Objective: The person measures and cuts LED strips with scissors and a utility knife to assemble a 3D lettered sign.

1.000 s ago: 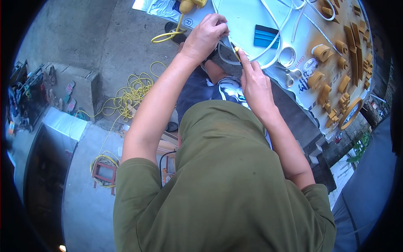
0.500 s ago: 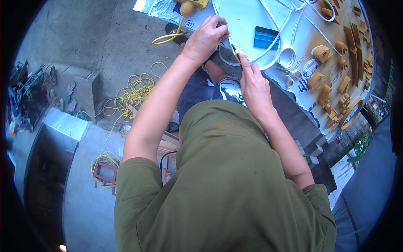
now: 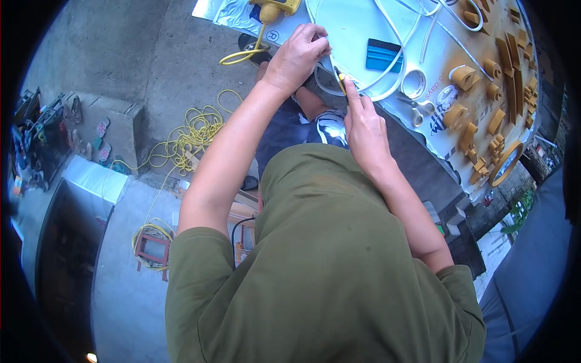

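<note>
At the table's near edge my left hand (image 3: pixel 301 55) pinches a thin white strip (image 3: pixel 381 95), which loops away to the right over the table. My right hand (image 3: pixel 365 121) is closed round a yellow and black cutter (image 3: pixel 342 81), index finger stretched along it, its tip against the strip just right of my left hand. Beside the strip lies a teal squeegee (image 3: pixel 384 55). A roll of tape (image 3: pixel 414 83) and scissors (image 3: pixel 417 111) rest to the right of my right hand.
The white-covered table (image 3: pixel 357 18) holds many mustard-coloured curved pieces (image 3: pixel 465 77) at right and a yellow tool (image 3: pixel 277 8) at its left end. A tangled yellow cord (image 3: pixel 196 130) lies on the concrete floor. Sandals sit on a concrete block (image 3: pixel 121 121) at left.
My right hand and the cutter have shifted slightly left along the strip. My left hand has stayed nearly still, with its pinch kept.
</note>
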`<state>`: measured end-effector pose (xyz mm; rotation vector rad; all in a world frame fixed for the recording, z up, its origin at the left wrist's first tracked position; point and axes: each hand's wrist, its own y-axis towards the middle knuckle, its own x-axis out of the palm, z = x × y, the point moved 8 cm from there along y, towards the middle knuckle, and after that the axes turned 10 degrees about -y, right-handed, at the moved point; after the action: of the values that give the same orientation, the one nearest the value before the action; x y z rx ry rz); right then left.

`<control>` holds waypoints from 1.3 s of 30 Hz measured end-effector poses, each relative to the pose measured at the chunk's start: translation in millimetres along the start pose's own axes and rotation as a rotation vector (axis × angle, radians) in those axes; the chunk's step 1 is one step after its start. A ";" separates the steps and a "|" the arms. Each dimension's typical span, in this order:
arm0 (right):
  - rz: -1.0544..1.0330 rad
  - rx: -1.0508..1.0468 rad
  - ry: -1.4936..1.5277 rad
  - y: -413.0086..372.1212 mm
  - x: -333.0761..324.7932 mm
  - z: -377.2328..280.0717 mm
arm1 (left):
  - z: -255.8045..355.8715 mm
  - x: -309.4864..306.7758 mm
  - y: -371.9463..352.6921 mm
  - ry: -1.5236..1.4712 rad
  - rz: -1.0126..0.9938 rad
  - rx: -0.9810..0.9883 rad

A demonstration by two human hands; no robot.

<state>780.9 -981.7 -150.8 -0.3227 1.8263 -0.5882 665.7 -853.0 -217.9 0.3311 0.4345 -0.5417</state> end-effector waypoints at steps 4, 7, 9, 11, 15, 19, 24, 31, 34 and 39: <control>0.005 0.019 -0.015 0.9 0.1 0.1 | -2.0 0.5 -0.3 -0.022 -0.024 0.024; -0.006 0.016 -0.023 -0.4 1.3 -0.4 | 4.1 -1.8 -0.1 -0.047 -0.076 0.037; -0.012 0.011 -0.035 0.8 0.1 -1.8 | 4.6 -2.5 -0.3 -0.040 -0.088 0.051; -0.011 0.000 -0.048 -0.5 0.6 -0.7 | 3.4 -1.6 0.3 -0.038 -0.081 0.046; 0.002 -0.028 -0.062 -2.4 5.2 -0.4 | -0.3 0.1 -0.9 -0.047 -0.102 0.039; -0.005 -0.002 -0.107 -3.7 5.9 -0.4 | 1.0 1.1 0.4 -0.007 -0.093 0.054; 0.026 -0.005 -0.059 -4.4 8.2 2.3 | 0.7 2.7 -0.4 -0.003 -0.090 0.055; 0.050 -0.021 -0.033 -5.6 11.3 4.9 | -0.2 2.8 -0.4 -0.005 -0.089 0.069; 0.063 -0.025 -0.046 -6.7 11.6 5.1 | -0.1 3.2 -1.1 -0.011 -0.087 0.070; 0.063 -0.022 -0.065 -7.6 12.4 3.5 | -1.3 3.8 -1.8 -0.009 -0.083 0.079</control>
<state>779.6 -995.0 -157.5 -0.2949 1.7747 -0.5080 667.3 -855.4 -221.2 0.3873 0.4207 -0.6421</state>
